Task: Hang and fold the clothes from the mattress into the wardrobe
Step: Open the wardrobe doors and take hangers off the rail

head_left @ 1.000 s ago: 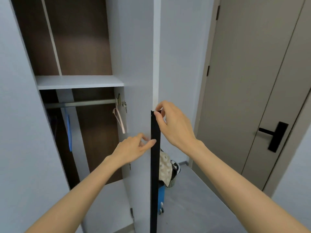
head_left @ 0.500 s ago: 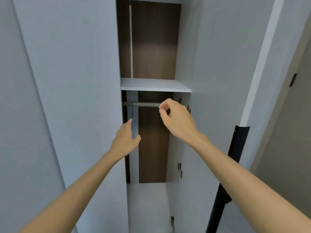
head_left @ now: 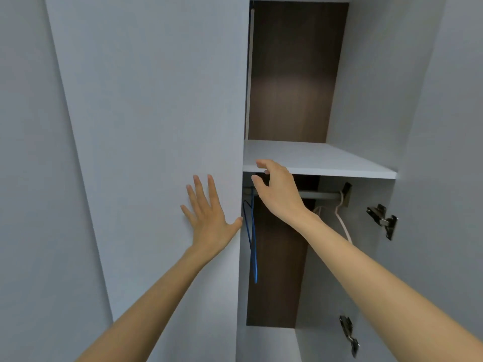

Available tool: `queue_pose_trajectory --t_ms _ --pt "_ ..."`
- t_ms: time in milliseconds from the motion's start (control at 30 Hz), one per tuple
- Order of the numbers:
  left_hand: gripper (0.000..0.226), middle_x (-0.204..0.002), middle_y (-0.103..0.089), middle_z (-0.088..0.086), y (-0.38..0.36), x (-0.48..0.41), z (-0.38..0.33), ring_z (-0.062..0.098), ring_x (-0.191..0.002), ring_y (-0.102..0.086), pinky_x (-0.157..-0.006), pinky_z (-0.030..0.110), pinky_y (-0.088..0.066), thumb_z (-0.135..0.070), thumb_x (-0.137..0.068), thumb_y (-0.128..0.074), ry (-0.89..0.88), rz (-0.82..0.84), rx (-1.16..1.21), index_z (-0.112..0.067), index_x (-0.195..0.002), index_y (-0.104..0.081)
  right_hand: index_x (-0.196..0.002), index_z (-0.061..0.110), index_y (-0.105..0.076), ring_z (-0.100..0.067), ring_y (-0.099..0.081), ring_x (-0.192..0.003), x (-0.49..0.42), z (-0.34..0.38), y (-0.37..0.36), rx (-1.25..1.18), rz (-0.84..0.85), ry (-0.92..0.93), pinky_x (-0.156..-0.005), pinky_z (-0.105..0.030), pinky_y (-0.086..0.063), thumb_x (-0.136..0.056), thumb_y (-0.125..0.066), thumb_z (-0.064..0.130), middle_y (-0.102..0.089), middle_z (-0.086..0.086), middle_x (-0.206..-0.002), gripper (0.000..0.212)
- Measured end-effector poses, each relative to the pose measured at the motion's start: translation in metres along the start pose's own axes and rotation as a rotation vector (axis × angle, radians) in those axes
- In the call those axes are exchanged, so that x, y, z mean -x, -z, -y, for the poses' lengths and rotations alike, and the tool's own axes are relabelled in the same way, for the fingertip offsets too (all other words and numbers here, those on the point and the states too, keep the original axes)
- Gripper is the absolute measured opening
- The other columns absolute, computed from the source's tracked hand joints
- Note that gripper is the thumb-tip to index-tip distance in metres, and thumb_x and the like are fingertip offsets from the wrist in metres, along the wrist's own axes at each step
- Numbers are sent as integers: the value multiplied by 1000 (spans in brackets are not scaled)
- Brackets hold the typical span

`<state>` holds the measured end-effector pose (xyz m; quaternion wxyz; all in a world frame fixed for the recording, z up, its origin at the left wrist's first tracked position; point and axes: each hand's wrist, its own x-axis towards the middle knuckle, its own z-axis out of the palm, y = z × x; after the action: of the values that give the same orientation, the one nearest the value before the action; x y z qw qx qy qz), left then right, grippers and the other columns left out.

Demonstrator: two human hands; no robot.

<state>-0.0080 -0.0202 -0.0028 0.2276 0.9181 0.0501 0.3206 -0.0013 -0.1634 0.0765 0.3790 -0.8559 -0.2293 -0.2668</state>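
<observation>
Observed from the head view: the wardrobe (head_left: 366, 100) stands open on its right half, showing a brown back panel (head_left: 290, 74), a white shelf (head_left: 326, 163) and, just beneath it, a metal rail (head_left: 321, 195). The left hand (head_left: 209, 218) lies flat against the closed left door (head_left: 156, 126), fingers spread and straight, thumb at the door's edge. In my judgement this steadies the door or the person while the other arm goes in. The right hand (head_left: 277, 189) is raised in front of the shelf's front edge, forefinger and thumb curved and parted, holding nothing. It sits just above the hook of a blue hanger (head_left: 252, 244), which hangs from the left end of the rail close behind the door edge. The likely intent is to take that hanger off, so that a garment can be put on it. A white hanger (head_left: 342, 220) hangs at the far right end of the rail, partly hidden by the right forearm. Two metal hinges (head_left: 383, 220) are fixed to the right side wall, one above the other, and no right door is in view. The clothes and the mattress are out of view, and no garment is seen inside the wardrobe, so I judge the hanging has yet to start. No brand, label or writing is legible on any surface.
</observation>
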Motion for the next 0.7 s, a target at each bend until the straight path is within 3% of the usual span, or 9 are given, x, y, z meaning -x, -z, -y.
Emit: queue_pose_trajectory --t_ms 133,267,433,567,700 --pt "130 -151 36 7 -20 -40 7 30 -140 29 -110 59 8 -70 -68 -64 -30 -104 -37 -26 -141 34 -143 14 -39 -14 -45 -125 -49 -4 -28 -75 -18 -21 -102 -26 -37 -99 -50 25 -50 0 -139 47" --pt "138 -157 19 14 -34 -58 10 37 -143 18 -108 64 7 -77 -56 -67 -33 -171 -96 -20 -149 17 -132 10 -52 2 -54 -89 -70 -9 -41 -202 -29 -50 -72 2 -41 -97 -53 19 -60 4 -111 36" --pt "134 -157 7 20 -44 -59 8 43 -143 9 -108 68 -1 -64 -55 -74 -21 -223 -115 -14 -152 3 -121 8 -57 1 -54 -80 -78 -13 -42 -247 -20 -94 -64 2 -42 -94 -58 22 -58 6 -96 30" --pt "134 -157 10 20 -40 -49 -1 43 -143 10 -110 66 -3 -59 -57 -75 11 -217 -103 -12 -151 8 -120 6 -56 -1 -54 -77 -72 -11 -37 -247 0 -90 -60 2 -41 -94 -59 22 -57 6 -92 31" --pt "135 -154 26 14 -22 -27 -6 38 -141 23 -111 63 4 -54 -61 -73 3 -183 -59 -17 -145 26 -121 8 -57 -1 -53 -76 -52 2 -26 -236 9 -43 -59 4 -38 -92 -61 25 -58 6 -94 33"
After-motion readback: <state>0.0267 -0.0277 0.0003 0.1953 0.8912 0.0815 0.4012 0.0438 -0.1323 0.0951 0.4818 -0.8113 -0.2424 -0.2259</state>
